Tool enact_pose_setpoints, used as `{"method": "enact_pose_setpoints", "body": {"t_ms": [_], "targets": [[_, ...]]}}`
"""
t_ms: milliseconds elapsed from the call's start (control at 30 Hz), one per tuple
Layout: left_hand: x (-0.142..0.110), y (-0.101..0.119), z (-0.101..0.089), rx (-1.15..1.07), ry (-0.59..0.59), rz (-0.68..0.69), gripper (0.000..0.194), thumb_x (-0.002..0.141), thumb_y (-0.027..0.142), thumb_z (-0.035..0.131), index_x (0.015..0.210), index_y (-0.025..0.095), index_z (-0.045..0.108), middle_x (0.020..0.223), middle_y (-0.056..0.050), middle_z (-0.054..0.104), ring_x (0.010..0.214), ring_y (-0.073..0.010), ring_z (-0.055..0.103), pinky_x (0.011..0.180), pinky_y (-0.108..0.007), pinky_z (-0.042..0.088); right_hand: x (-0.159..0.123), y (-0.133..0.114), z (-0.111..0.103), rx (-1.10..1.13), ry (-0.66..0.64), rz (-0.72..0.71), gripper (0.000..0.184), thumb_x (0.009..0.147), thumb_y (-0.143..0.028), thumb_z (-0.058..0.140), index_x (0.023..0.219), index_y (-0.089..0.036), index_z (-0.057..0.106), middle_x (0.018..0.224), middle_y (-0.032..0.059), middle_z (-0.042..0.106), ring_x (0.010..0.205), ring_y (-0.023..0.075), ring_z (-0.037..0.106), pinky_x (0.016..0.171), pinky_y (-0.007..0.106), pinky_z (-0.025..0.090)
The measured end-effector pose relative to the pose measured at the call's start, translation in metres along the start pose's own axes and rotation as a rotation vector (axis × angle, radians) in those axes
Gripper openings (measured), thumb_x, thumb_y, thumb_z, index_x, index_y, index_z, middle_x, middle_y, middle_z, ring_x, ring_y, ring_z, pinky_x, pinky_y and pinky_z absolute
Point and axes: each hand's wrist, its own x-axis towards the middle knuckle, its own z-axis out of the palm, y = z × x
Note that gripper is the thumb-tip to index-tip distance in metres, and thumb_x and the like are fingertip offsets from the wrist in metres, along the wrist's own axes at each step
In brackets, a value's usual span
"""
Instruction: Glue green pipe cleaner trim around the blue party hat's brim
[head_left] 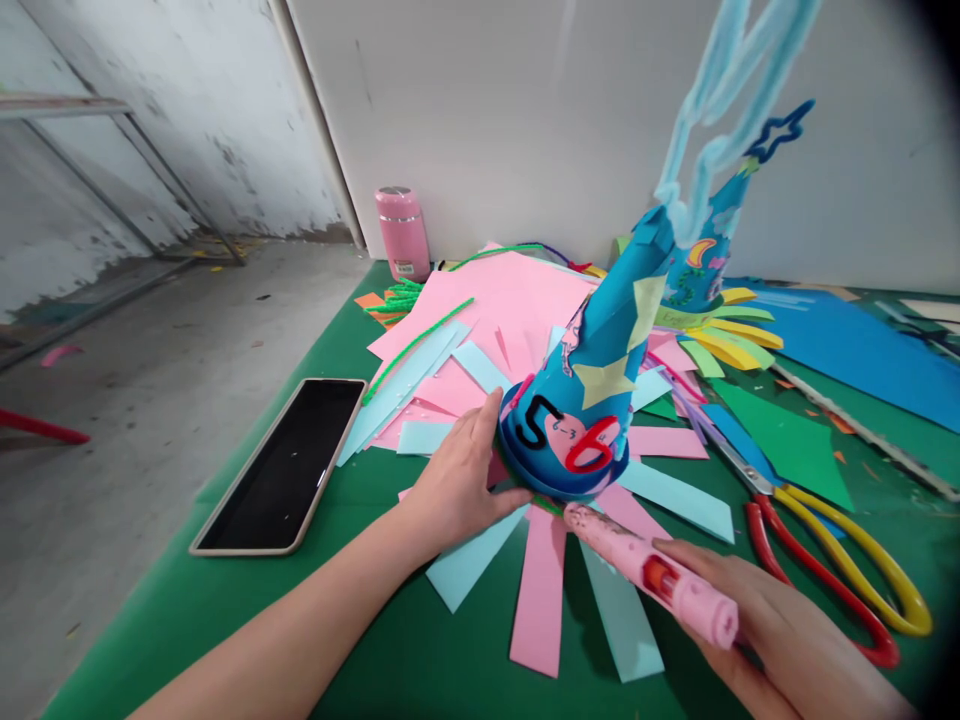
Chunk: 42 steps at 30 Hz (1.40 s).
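A blue paper cone hat leans to the right on the table. Yellow stars, a black 5 and a red 6 decorate it, and light-blue fuzzy wire loops from its tip. Pink and light-blue paper strips fan out around its base. My left hand grips the hat's lower rim on the left, thumb at the front and fingers along the side. My right hand is closed on a thick pink pen-like tool with a small red window; its tip meets the hat's front lower edge.
A phone lies left on the green tablecloth. Red-and-yellow-handled scissors rest at right. Behind are pink paper sheets, a pink flask, a second blue cone hat and a blue sheet.
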Motion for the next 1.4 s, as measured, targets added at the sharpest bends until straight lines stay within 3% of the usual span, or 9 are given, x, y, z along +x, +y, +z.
{"method": "enact_pose_setpoints", "body": {"t_ms": [233, 767, 1100, 1400], "targets": [[0.0, -0.001, 0.0, -0.012, 0.005, 0.001, 0.1, 0.064, 0.034, 0.07, 0.139, 0.021, 0.005, 0.134, -0.019, 0.038, 0.124, -0.0352, 0.036, 0.095, -0.054, 0.037, 0.0, 0.002, -0.002, -0.002, 0.027, -0.014, 0.046, 0.08, -0.022, 0.043, 0.126, -0.023, 0.041, 0.106, 0.0062, 0.066, 0.085, 0.0211, 0.067, 0.063, 0.027, 0.058], [-0.001, -0.001, 0.0, 0.005, -0.001, 0.007, 0.102, 0.064, 0.034, 0.072, 0.138, 0.02, 0.004, 0.133, -0.019, 0.038, 0.124, -0.0351, 0.036, 0.096, -0.053, 0.037, 0.004, -0.003, 0.0, -0.028, -0.104, 0.027, 0.043, 0.083, -0.026, 0.042, 0.125, -0.02, 0.037, 0.107, 0.0093, 0.066, 0.088, 0.0218, 0.066, 0.07, 0.03, 0.057], [0.0, -0.001, 0.0, 0.0, 0.005, 0.009, 0.101, 0.064, 0.034, 0.071, 0.139, 0.018, 0.005, 0.133, -0.02, 0.038, 0.123, -0.0357, 0.036, 0.096, -0.054, 0.036, -0.01, 0.003, 0.003, -0.023, -0.061, 0.041, 0.043, 0.084, -0.027, 0.042, 0.126, -0.021, 0.038, 0.109, 0.0079, 0.065, 0.091, 0.0215, 0.065, 0.072, 0.031, 0.057], [0.001, -0.002, 0.001, 0.016, -0.001, -0.007, 0.1, 0.065, 0.034, 0.07, 0.139, 0.016, 0.005, 0.13, -0.021, 0.04, 0.121, -0.0333, 0.04, 0.094, -0.05, 0.038, 0.008, -0.012, -0.004, 0.05, -0.148, 0.083, 0.044, 0.084, -0.021, 0.04, 0.127, -0.023, 0.034, 0.114, 0.0071, 0.062, 0.096, 0.021, 0.063, 0.074, 0.031, 0.056]]}}
